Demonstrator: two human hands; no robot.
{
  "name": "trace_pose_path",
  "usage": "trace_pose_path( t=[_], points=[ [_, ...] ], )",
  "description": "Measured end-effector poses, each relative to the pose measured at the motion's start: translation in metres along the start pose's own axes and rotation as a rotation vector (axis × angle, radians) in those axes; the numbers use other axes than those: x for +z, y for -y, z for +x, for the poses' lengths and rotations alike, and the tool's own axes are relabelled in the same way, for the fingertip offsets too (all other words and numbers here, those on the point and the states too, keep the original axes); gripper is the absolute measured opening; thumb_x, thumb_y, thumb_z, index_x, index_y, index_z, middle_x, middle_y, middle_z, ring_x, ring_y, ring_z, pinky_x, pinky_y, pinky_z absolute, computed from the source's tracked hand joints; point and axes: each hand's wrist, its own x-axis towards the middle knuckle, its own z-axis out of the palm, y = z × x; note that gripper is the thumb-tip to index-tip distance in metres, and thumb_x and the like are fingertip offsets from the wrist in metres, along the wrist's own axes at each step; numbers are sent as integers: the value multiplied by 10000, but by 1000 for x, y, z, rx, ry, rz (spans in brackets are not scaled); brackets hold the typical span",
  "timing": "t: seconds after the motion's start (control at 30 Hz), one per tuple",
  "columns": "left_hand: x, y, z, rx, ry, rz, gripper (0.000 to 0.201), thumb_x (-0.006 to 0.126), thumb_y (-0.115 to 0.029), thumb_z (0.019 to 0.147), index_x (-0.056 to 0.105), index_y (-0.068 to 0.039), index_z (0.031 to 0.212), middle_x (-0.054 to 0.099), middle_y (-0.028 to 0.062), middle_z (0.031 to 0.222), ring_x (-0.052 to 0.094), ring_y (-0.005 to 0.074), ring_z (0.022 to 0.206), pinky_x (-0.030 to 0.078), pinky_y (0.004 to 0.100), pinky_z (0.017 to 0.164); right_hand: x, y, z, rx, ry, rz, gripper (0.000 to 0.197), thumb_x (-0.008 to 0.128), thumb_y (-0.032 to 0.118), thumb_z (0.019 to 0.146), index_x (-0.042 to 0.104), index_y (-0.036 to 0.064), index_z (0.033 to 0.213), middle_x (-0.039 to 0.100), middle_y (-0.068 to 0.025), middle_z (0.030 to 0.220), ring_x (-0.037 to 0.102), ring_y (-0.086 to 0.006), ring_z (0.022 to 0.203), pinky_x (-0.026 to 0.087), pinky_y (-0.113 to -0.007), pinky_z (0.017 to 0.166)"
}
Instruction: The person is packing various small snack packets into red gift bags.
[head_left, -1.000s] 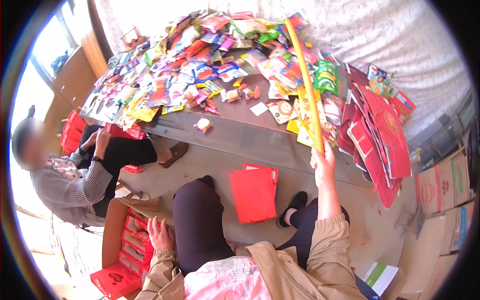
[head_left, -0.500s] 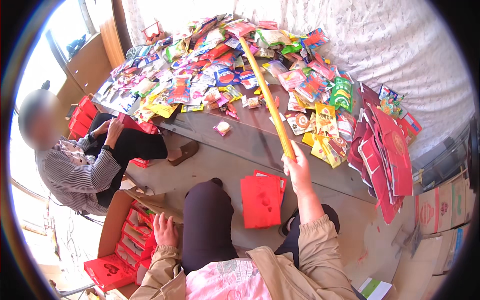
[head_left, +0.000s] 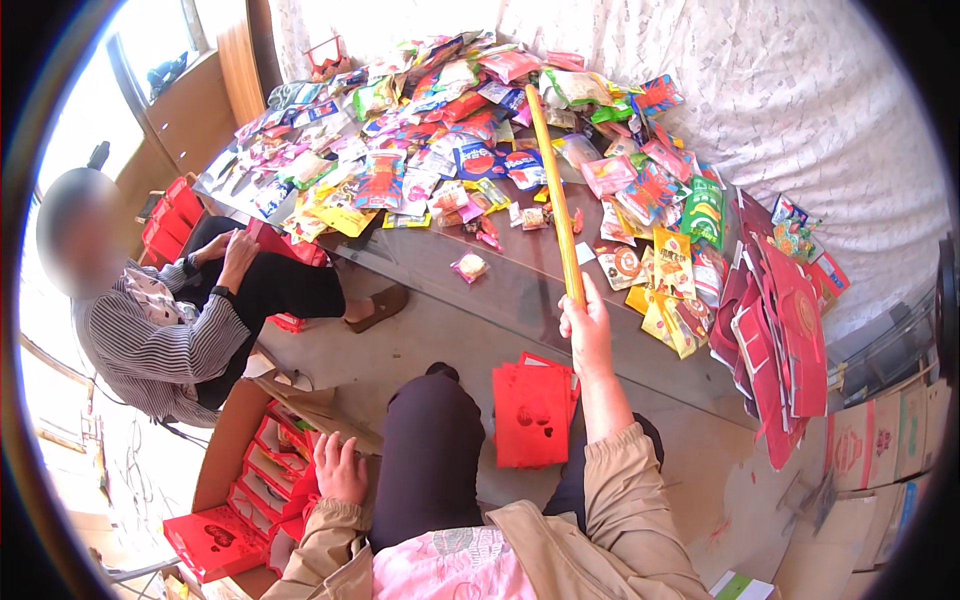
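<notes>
My right hand (head_left: 588,330) is closed round the near end of a long yellow stick (head_left: 556,190). The stick slants away over the table, its far end among a heap of packaged snacks (head_left: 430,130). My left hand (head_left: 340,467) has its fingers spread and holds nothing that I can see. It rests beside my left thigh, close to an open cardboard carton (head_left: 218,440) of red boxes (head_left: 215,540). Between my knees are a few flat red boxes (head_left: 531,415). A single small wrapped snack (head_left: 469,266) lies apart, near the table's front edge.
Left of me sits a person (head_left: 170,330) in a striped top, holding something dark red. Dark red folded bags (head_left: 780,330) are stacked on the table's right end, overhanging its edge. Cardboard cartons (head_left: 880,425) stand at the far right. A white curtain (head_left: 800,120) hangs behind the table.
The stick's far end has come off the pink packet and sits slightly nearer and to its right. The whole view has shifted a little. My left hand stays beside my thigh.
</notes>
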Motion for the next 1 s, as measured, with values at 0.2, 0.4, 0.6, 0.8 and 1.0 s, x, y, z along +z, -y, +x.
trace_pose_path(
  t=[0.2, 0.4, 0.6, 0.8, 1.0],
  points=[
    [-20, -13, 49, -222, -215, -363, 550, 734, -37, 761, 591, -46, 1291, 550, 182, 1350, 476, 397, 1295, 358, 485, 1126, 6, -2, 6, -14, 44, 2, 641, 569, 94, 994, 319, 39, 1582, 551, -9, 905, 455, -41, 611, 406, -201, 540],
    [-55, -92, 169, -406, -114, -1444, 476, 636, -92, 981, 479, -68, 1430, 533, 63, 1360, 573, 162, 1159, 464, 316, 960, 5, 7, 7, -29, 55, -5, 615, 561, 97, 1003, 332, 38, 1571, 557, -20, 913, 453, -40, 603, 407, -199, 540],
    [-45, -213, 240, -246, 134, -1773, 440, 638, -65, 976, 487, -81, 1389, 553, 49, 1256, 603, 129, 1016, 485, 268, 858, 24, 33, 38, -38, 23, 57, 589, 542, 68, 1005, 344, 41, 1559, 563, -38, 906, 466, -45, 597, 412, -203, 525],
    [9, -238, 269, 408, -226, -1040, 458, 727, 24, 814, 601, -51, 1248, 575, 126, 1233, 682, 210, 905, 554, 330, 809, 41, 52, 93, -10, 11, -27, 646, 556, 73, 997, 297, 55, 1589, 562, -32, 900, 470, -48, 582, 416, -204, 495],
    [6, -252, 297, 415, -212, -1048, 419, 727, -21, 833, 621, -76, 1235, 575, 126, 1234, 689, 238, 879, 567, 372, 776, 40, 74, 156, 12, 59, -260, 646, 578, 143, 1021, 294, 96, 1599, 599, -25, 864, 475, -41, 527, 391, -191, 436]
  ],
)
